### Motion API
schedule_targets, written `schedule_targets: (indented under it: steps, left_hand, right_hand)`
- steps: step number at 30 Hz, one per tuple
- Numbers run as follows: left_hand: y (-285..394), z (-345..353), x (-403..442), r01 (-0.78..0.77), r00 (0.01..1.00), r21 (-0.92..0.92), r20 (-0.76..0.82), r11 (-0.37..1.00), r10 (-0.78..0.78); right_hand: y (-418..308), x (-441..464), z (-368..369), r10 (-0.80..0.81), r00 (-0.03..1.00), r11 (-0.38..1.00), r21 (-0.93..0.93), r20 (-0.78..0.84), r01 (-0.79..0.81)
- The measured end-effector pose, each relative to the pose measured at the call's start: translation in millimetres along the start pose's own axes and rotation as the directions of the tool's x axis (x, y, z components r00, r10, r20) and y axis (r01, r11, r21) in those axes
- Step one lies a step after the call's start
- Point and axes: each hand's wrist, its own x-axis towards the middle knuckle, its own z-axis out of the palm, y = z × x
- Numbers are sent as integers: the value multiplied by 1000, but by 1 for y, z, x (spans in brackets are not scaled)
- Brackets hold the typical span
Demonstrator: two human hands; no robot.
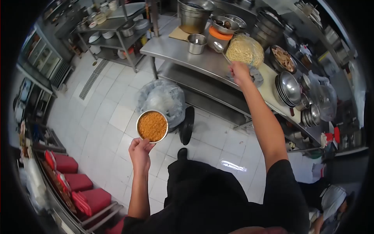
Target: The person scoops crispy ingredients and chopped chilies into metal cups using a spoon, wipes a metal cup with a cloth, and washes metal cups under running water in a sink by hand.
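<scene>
My left hand [140, 153] grips the rim of a round metal bowl [167, 130] filled with orange-brown crumbly food [152, 126]. The bowl is held up over the floor, in front of a bin with a clear plastic liner [161, 97]. My right hand [239, 72] is stretched out over the steel table, closed around the handle of a metal spoon [219, 47]. The spoon's head is beside an orange-rimmed container [220, 33] and a bag of yellow noodle-like strips [245, 50]. A small metal pot [197, 43] stands left of the spoon.
The steel table [171, 47] carries a large pot [193, 19], stacked metal bowls [287, 87] and a bowl of brown pieces [283, 58]. Red containers [91, 201] line the lower left. Another person [331, 199] is at the lower right. White floor tiles [105, 113] have a drain grate [93, 79].
</scene>
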Motion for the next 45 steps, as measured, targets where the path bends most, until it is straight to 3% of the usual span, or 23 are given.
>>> schedule_targets:
  steps: [2,4,5,6,7,8,9,10,11,12,13,18,21,25,27,28,29,32,33,34,37,41,45]
  left_hand:
    - [11,30,21,47,998,37,35,998,-48]
    - [15,48,38,57,995,42,80,997,-60]
    - [15,57,48,65,991,49,115,997,-70]
    - [11,60,57,56,988,37,142,998,-61]
    - [14,69,60,56,991,69,118,996,-64]
    - [16,81,59,63,991,111,112,992,-75]
    - [14,86,62,57,989,115,132,992,-72]
    - [11,88,66,52,987,112,144,992,-68]
    - [9,86,71,73,982,120,165,990,-92]
    - [6,82,75,88,980,114,169,990,-107]
    - [3,82,80,105,976,129,178,986,-127]
    - [-6,87,85,148,967,196,177,969,-184]
    - [-17,105,84,148,949,247,236,958,-207]
    - [-42,126,80,155,914,345,306,926,-268]
    - [-57,146,67,166,884,373,354,913,-306]
    - [-66,156,57,169,869,385,375,907,-322]
    - [-73,167,48,171,853,401,397,900,-339]
    - [-96,208,-1,171,807,445,448,879,-384]
    - [-108,221,-15,167,787,452,474,876,-395]
    - [-123,232,-29,163,766,461,498,872,-407]
    - [-150,273,-89,197,707,498,525,844,-474]
    - [-196,323,-157,230,571,544,596,807,-564]
    - [-235,377,-214,279,464,591,607,757,-645]
  right_hand:
    - [-14,14,24,-11,996,999,-41,-86,8]
    - [-15,41,40,-50,998,989,-139,-26,46]
    - [2,75,45,-163,985,928,-330,51,171]
    - [10,96,53,-291,905,434,-800,311,414]
    - [16,118,60,-393,743,-287,-840,542,461]
    - [9,117,77,-406,773,-332,-867,488,373]
    - [21,143,89,-434,816,-193,-924,383,331]
    - [6,133,101,-419,899,268,-928,129,258]
    - [-10,122,112,-375,917,675,-718,-135,171]
    - [-12,138,125,-277,950,703,-704,-141,101]
    - [-13,149,130,-253,966,657,-741,-44,138]
    - [-62,112,124,-367,930,552,-812,-33,189]
    - [-60,102,86,-531,847,501,-793,34,347]
    - [-48,32,-7,-623,782,619,-602,14,504]
    - [-17,-2,-71,-668,743,609,-602,-38,516]
    - [-18,-42,-104,-578,812,698,-566,-84,438]
    - [-16,-77,-134,-336,918,882,-412,-212,228]
    - [40,-161,-244,-261,895,885,-459,-361,73]
    - [58,-193,-278,-170,890,949,-313,-422,33]
    - [75,-220,-309,28,843,987,-119,-537,-108]
    - [113,-297,-398,164,720,985,72,-674,-157]
    - [128,-353,-499,219,560,970,119,-799,-211]
    - [106,-342,-583,51,588,993,-22,-807,-117]
